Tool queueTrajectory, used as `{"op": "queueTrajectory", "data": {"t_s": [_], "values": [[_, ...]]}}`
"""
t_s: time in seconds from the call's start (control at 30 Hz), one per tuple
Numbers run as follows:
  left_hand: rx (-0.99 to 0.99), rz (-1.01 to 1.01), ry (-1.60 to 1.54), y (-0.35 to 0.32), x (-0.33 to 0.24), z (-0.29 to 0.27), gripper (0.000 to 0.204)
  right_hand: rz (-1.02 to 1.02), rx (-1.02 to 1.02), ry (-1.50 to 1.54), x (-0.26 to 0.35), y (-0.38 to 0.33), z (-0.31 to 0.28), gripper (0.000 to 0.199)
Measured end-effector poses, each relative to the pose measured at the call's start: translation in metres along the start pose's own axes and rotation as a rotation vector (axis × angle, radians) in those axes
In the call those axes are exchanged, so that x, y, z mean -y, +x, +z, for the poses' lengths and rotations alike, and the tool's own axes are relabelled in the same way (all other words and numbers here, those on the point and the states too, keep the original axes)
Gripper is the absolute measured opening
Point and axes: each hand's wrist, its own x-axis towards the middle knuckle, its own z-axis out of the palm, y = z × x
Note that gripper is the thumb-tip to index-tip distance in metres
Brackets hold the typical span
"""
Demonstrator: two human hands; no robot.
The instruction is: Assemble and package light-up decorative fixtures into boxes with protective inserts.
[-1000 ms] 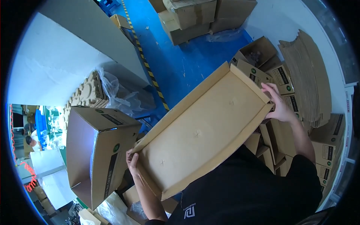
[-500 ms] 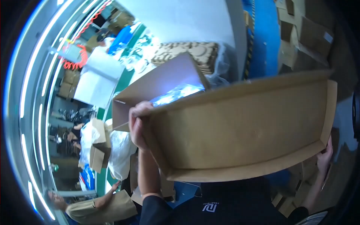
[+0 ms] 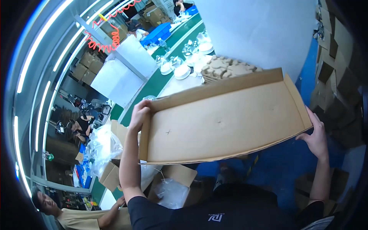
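Note:
A long, shallow cardboard tray (image 3: 230,111) with low folded walls is held up in front of me, its inside facing me. Small star-shaped marks dot its flat panel. My left hand (image 3: 140,115) grips the left end, fingers hooked over the upper corner. At the other end, my right hand (image 3: 316,137) holds the short wall, with the thumb low and the fingers along the outer side. Just behind the tray's upper edge sits a stack of moulded pulp inserts (image 3: 232,68), partly covered by it.
Clear domed items on white bases (image 3: 181,71) stand on the green bench (image 3: 149,90). An open carton (image 3: 188,174) with clear plastic lies below the tray. Flattened cardboard (image 3: 337,82) leans at right. A person in a beige shirt (image 3: 86,219) is at lower left.
The tray has shifted left and tilted, showing its marked panel more fully. The open box with shiny plastic behind it is now out of sight. My view has turned, showing more bench.

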Motion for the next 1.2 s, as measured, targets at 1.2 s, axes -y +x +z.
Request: {"op": "queueTrajectory", "data": {"t_s": [1.2], "values": [[0.04, -0.098, 0.268, 0.041, 0.013, 0.005, 0.068, 0.084, 0.257, -0.196, 0.027, 0.075, 0.049, 0.113]]}}
